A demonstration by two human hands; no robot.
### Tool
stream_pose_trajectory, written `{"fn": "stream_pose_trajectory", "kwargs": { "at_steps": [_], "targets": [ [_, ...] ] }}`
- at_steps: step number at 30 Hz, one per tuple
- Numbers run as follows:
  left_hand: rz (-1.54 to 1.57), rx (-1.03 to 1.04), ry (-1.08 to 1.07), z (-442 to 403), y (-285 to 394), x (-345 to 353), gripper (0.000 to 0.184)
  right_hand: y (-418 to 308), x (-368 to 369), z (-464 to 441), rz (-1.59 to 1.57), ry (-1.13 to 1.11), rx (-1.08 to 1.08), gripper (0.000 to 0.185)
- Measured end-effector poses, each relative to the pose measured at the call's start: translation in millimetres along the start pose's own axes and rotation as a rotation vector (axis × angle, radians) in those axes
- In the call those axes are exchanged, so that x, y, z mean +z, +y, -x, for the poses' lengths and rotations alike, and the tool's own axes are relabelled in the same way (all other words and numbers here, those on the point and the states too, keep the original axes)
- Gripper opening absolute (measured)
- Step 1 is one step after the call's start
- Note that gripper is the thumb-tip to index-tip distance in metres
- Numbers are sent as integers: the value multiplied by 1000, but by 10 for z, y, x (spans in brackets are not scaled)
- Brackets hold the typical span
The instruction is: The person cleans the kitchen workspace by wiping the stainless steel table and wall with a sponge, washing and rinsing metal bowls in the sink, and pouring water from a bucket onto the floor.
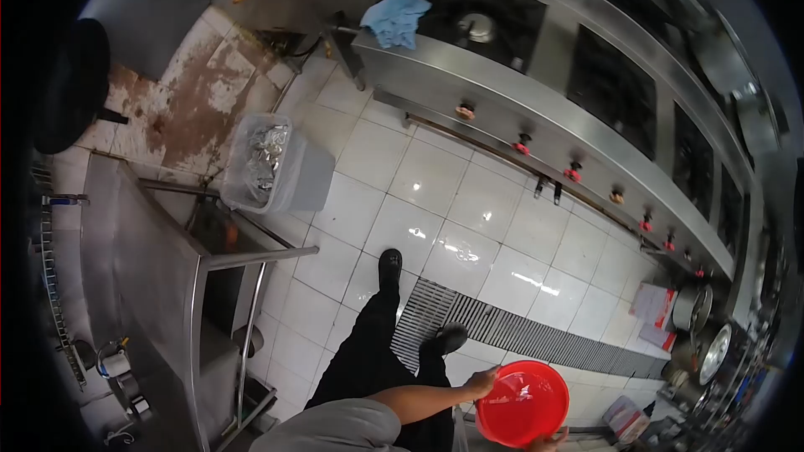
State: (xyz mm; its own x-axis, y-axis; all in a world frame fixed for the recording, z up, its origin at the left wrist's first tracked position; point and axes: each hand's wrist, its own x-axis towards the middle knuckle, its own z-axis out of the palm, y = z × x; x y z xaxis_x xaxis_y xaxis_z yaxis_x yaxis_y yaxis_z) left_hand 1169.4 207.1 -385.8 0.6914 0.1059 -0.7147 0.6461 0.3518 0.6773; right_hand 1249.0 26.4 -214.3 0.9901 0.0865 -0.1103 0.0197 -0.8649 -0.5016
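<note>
A round red basin (521, 406) is held low at the bottom of the head view, beside the person's dark trousers. My left hand (481, 384) grips its upper left rim. At the lower right rim is my right hand (548, 442), partly cut off by the frame's bottom edge, with its fingers against the basin. Inside, the basin looks shiny and may hold some liquid; I cannot make out more.
A steel stove (544, 75) with knobs runs along the upper right, a blue cloth (396, 19) on its corner. A lined bin (314, 176) stands left of centre, near a steel table (151, 243). A floor grate (519, 326) crosses wet-looking tiles. Pots (691, 308) stand at the right.
</note>
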Motion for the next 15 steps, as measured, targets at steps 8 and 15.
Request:
{"fn": "stream_pose_trajectory", "kwargs": {
  "at_steps": [8,15],
  "targets": [
    [-50,73,486,-1220,-943,-2480,33,-2016,2677,-925,191,-330,-206,55],
    [212,-95,641,-811,-211,-5297,36,-4006,4716,-941,6,-520,-428,50]
  ]
}}
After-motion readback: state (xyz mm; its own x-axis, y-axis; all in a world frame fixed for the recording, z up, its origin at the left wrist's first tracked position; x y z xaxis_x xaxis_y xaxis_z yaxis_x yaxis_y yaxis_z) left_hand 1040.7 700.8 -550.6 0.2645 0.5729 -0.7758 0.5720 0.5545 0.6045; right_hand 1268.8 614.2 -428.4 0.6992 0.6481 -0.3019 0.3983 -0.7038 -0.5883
